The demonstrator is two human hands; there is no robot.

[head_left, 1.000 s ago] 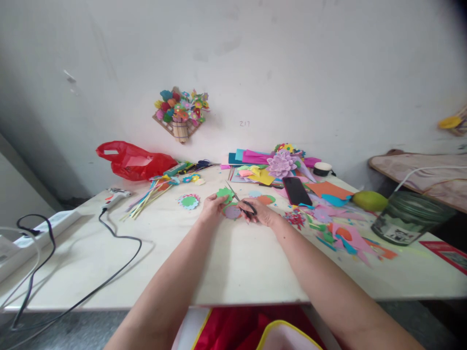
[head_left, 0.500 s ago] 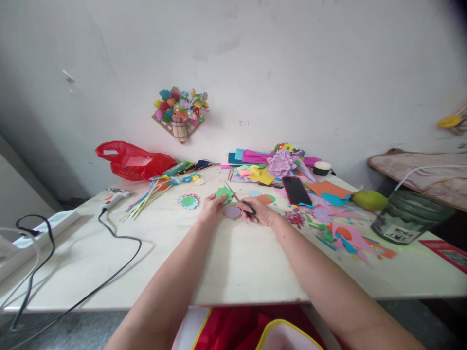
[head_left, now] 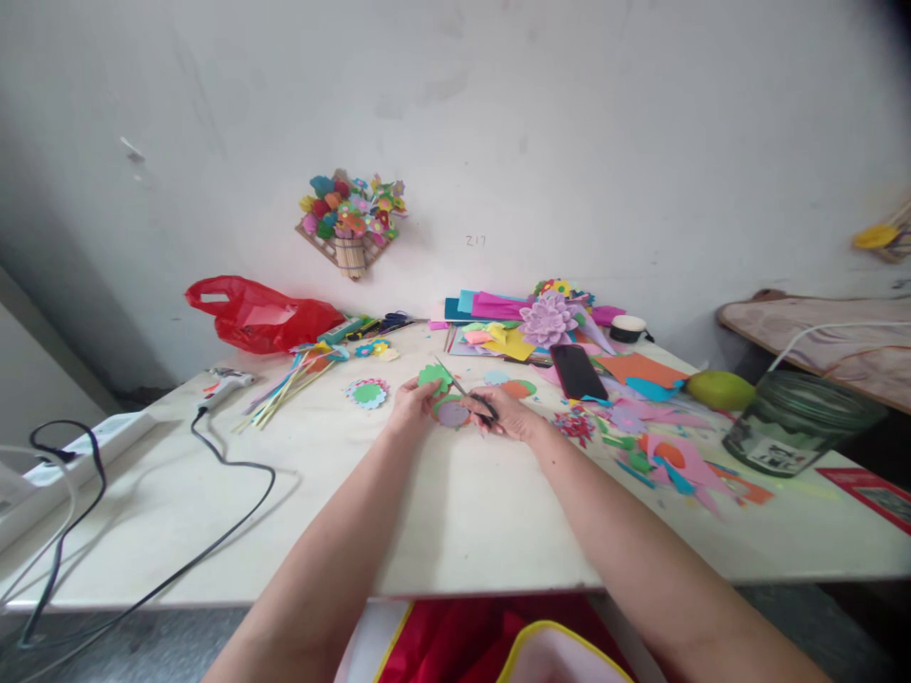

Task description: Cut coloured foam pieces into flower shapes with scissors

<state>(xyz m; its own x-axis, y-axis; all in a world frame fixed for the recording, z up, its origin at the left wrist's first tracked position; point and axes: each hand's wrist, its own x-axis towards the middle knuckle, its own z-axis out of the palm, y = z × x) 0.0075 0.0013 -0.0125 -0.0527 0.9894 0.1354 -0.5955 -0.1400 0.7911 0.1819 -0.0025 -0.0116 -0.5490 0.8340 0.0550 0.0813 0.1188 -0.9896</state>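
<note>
My left hand [head_left: 413,403] pinches a green scalloped paper or foam piece [head_left: 433,378] by its lower edge, just above the table. My right hand [head_left: 509,410] is closed round the dark handles of a pair of scissors [head_left: 459,385], whose blades point up and left beside the green piece's right edge. Under and between the hands lies a purple disc [head_left: 452,412] with other colours around it. Left of my left hand rests a green disc on a pale blue scalloped one [head_left: 368,393]. Orange and green ovals [head_left: 519,388] lie beyond my right hand.
A glue gun [head_left: 226,382] with its cord and a power strip [head_left: 92,455] occupy the left. Behind are a red plastic bag [head_left: 263,318] and thin sticks [head_left: 281,394]. To the right lie a phone [head_left: 578,372], coloured scraps [head_left: 683,465], a green fruit [head_left: 720,390] and a glass jar [head_left: 797,427].
The green piece and the scissors have shifted very slightly left. Both hands keep their grip, and the rest looks unchanged.
</note>
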